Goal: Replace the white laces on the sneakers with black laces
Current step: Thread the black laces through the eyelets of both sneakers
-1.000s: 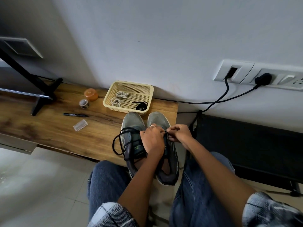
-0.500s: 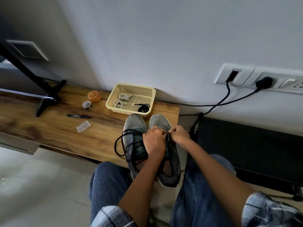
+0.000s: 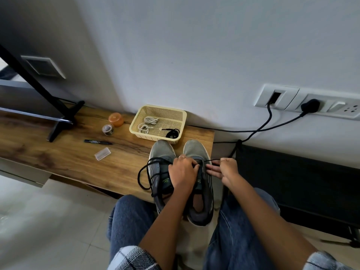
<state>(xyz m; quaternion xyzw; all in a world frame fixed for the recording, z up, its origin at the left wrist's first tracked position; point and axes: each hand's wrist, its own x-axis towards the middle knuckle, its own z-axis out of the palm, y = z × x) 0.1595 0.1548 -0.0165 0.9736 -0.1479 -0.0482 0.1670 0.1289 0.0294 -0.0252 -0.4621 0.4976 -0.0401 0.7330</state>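
Grey sneakers [image 3: 162,152], black lace [image 3: 145,172], cream basket [image 3: 136,127], blue jeans [image 3: 128,219].

The person wears blue denim jeans [image 3: 132,221] and a checked shirt, pale with dark lines, its sleeves [image 3: 134,258] pushed up to the elbows; a thin silver ring [image 3: 181,157] sits on a finger of the left hand [image 3: 182,175]

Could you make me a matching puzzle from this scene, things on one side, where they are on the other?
Things:
1. white laces
2. pen
3. right hand
4. plug

Places:
A. in the wall socket
B. pinching a black lace beside the right sneaker
C. in the basket
D. on the wooden shelf, left of the basket

Pairs: 1-C, 2-D, 3-B, 4-A
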